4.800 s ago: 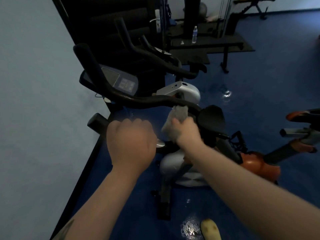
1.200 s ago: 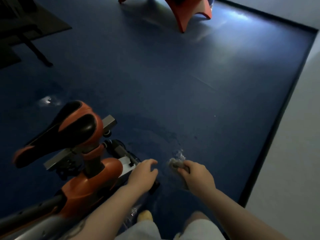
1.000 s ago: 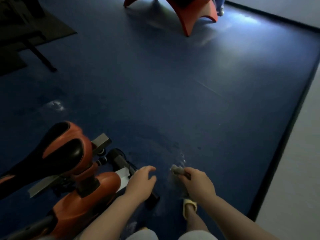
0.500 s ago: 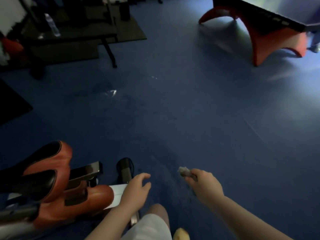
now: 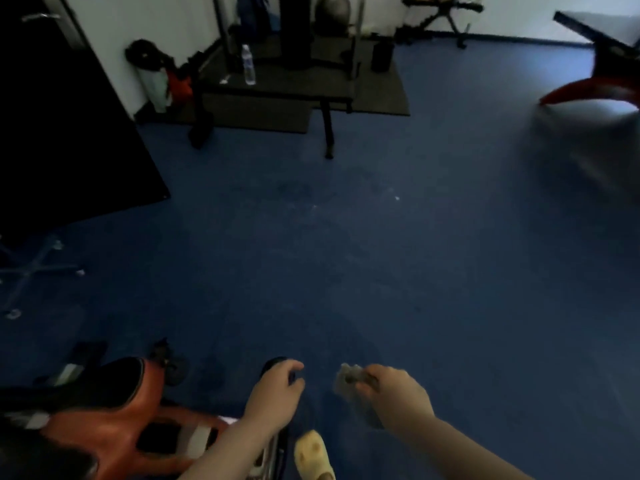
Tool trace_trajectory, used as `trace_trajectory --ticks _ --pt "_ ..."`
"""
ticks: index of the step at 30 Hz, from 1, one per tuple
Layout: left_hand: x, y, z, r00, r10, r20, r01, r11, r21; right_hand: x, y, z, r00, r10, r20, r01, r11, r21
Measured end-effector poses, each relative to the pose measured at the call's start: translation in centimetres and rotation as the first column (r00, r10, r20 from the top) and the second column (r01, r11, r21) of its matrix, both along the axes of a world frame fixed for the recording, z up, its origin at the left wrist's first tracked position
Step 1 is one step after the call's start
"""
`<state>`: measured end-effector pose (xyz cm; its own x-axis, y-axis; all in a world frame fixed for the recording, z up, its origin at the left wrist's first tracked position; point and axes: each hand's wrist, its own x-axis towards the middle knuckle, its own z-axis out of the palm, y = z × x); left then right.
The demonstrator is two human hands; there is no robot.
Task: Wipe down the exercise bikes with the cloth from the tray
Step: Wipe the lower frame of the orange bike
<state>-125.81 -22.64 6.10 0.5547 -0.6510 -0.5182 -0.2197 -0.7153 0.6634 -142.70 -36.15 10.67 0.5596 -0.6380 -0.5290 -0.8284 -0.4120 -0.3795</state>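
Note:
An orange and black exercise bike fills the lower left corner, seat end toward me. My left hand curls loosely over the black end of its rear base bar. To the right, my right hand pinches a crumpled grey cloth, which hangs above the blue floor, apart from the bike. A yellow slipper shows between my arms at the bottom.
A black bench with a water bottle stands at the back on dark mats. A black mat lies at the left. A red-legged table is at the far right. Blue floor spreads across the middle.
The view has swung left from the right wall to the back of the room. The bike's seat has slid to the lower left. Both hands keep their pose, the cloth still pinched.

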Motion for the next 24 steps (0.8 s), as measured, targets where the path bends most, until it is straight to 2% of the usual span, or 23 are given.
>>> trace_trajectory --ticks 4,8,13,19,24 --pt "5.3 -3.4 0.7 0.995 0.079 0.059 -0.077 0.996 -0.036 5.2 -5.6 0.4 0.999 0.022 0.05 -0.02 1.0 -0.023" --pt "7.9 -6.4 1.2 0.989 0.144 0.027 -0.143 0.989 -0.028 9.9 -9.8 0.8 0.996 0.051 0.074 -0.052 0.999 0.0" --pt "12.5 -11.1 1.0 0.966 0.259 0.026 -0.258 0.966 -0.034 17.8 -15.4 0.2 0.979 0.173 0.104 -0.176 0.984 0.024" --pt "18.9 -16.2 0.9 0.854 0.519 0.017 -0.518 0.854 -0.056 28.9 -23.0 0.9 0.88 0.447 0.16 -0.453 0.892 -0.003" --pt "22.9 -21.5 1.9 0.743 0.67 -0.016 -0.666 0.736 -0.123 37.1 -28.0 2.1 0.785 0.587 0.199 -0.583 0.808 -0.083"
